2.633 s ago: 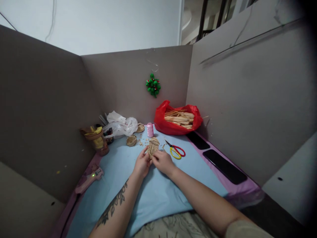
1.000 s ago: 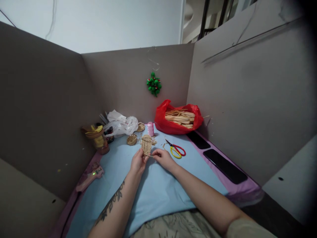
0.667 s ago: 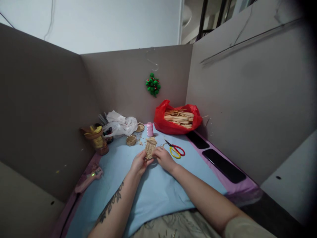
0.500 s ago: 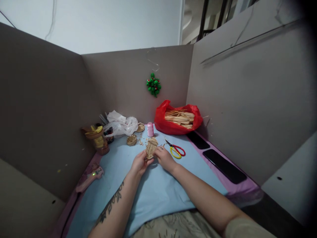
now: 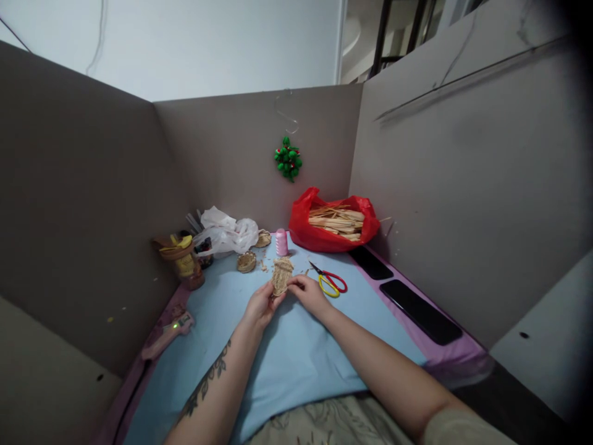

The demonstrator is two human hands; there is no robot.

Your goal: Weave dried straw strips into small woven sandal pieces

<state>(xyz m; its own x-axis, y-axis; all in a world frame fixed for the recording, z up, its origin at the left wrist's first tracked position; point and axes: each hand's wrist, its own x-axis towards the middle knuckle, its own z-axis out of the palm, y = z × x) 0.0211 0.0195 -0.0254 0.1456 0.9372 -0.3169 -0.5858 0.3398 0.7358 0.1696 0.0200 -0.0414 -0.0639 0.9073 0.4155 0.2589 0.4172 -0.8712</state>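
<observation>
A small tan piece woven from straw-like strands (image 5: 282, 275) is held upright over the blue cloth. My left hand (image 5: 263, 304) grips its lower left edge between thumb and fingers. At its lower right side, my right hand (image 5: 309, 293) has its fingertips pinched together; whether a strand or the edge lies between them is too small to tell. Scissors with one red and one yellow handle (image 5: 330, 281) lie just right of my right hand. Behind the woven piece stands a pink thread spool (image 5: 281, 242). Small tan scraps (image 5: 264, 266) lie around it.
A red plastic bag (image 5: 303, 232) of dried strips stands at the back right. Two dark phones (image 5: 419, 311) lie along the right edge. At left are a pink glue gun (image 5: 169, 334), a pot (image 5: 180, 259), a white plastic bag (image 5: 227, 235) and a small woven basket (image 5: 246, 262).
My right hand's fingers have drawn back slightly from the woven piece's face to its right edge. The piece has shifted a little left and is less covered.
</observation>
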